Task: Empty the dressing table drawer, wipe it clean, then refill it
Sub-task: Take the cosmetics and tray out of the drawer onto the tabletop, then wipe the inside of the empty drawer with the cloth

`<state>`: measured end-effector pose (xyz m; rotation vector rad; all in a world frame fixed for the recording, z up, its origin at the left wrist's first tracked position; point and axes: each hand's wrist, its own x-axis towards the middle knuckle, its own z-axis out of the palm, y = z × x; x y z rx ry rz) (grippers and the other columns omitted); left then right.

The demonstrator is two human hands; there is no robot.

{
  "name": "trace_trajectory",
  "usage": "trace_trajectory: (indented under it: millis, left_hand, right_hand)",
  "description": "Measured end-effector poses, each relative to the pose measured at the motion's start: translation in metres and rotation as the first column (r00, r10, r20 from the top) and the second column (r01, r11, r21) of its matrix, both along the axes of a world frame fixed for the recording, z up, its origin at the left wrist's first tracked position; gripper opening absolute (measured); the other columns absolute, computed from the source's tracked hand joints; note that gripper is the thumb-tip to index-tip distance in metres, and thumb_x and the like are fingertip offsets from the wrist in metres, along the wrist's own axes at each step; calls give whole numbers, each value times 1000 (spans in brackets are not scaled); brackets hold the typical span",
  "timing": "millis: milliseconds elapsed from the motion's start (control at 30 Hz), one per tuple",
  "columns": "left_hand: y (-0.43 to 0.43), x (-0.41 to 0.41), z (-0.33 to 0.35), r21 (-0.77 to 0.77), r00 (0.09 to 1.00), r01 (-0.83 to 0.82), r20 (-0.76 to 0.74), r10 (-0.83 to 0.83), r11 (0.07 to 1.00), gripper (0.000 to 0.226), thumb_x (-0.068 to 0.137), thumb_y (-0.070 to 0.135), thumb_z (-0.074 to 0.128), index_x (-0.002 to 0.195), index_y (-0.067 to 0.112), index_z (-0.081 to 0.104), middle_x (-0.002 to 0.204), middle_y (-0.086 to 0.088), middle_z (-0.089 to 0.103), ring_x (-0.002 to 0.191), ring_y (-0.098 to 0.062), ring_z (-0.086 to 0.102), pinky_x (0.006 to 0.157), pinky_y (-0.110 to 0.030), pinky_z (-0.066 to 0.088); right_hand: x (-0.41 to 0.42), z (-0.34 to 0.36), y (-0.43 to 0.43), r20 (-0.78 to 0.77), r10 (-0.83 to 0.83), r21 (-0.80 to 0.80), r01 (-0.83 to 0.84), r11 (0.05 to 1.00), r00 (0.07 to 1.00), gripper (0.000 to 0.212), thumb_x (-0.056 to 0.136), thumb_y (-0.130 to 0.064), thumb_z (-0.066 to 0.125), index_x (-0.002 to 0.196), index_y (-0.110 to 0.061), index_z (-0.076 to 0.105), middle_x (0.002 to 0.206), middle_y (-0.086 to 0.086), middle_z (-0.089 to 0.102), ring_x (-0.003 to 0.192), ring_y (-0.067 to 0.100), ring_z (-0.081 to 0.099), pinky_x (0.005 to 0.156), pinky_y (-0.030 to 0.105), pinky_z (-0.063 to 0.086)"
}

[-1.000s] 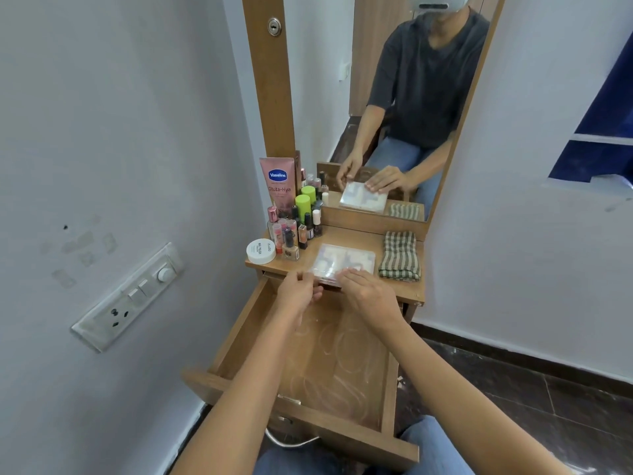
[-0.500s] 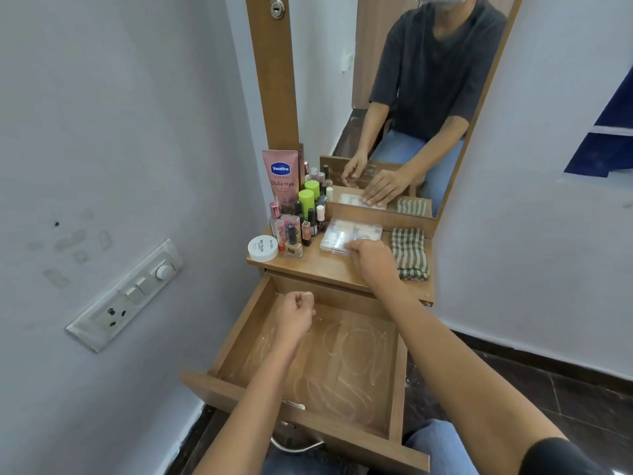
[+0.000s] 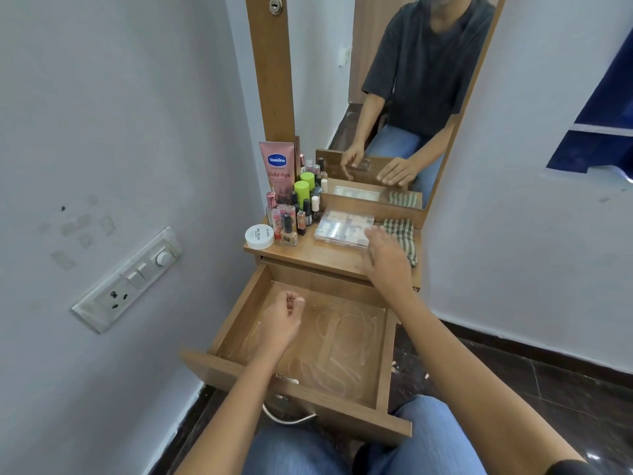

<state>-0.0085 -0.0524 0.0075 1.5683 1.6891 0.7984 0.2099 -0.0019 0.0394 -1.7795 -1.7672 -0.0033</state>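
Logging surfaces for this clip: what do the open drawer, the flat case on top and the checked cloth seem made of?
Drawer: brown wood-grain board, probably laminate, matte, with pale smears on its floor.
Flat case: clear rigid plastic, glossy; contents show through the lid.
Checked cloth: soft woven fabric, folded, with a green-and-cream check.

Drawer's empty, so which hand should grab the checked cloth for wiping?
Probably right: the right hand is open just beside the checked cloth, while the left hand hangs loosely curled over the drawer, farther away.
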Motion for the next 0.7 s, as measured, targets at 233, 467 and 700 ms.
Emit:
trace_trajectory:
  millis: [233, 467, 700]
  left_hand:
    - [-25, -27, -3, 113, 988, 11, -155, 7, 993, 16, 96, 25, 51, 106, 16, 58, 95, 5, 63, 80, -7, 57, 70, -19, 40]
    - [-36, -27, -6, 75, 955, 42, -297, -17, 996, 19, 97, 33, 47, 110, 21, 54, 89, 9, 62, 72, -3, 55, 53, -15, 36]
    - [-39, -30, -11, 78, 951, 103, -299, -75, 992, 18, 96, 32, 48, 111, 21, 53, 95, 5, 65, 84, -10, 62, 70, -25, 49]
  right_hand:
    - [32, -6, -6, 50, -133, -272, 142, 952, 990, 57, 97, -33, 45, 145, -5, 33, 156, 19, 22, 147, 30, 11, 120, 41, 11]
    - [27, -4, -20, -50, -162, -188, 150, 971, 986, 36, 94, -37, 51, 106, -4, 61, 116, 11, 58, 119, 27, 47, 98, 37, 41]
    - [16, 0, -34, 158, -195, -222, 227, 948, 968, 62, 79, -60, 62, 108, -6, 53, 114, 11, 55, 112, 30, 46, 90, 38, 43]
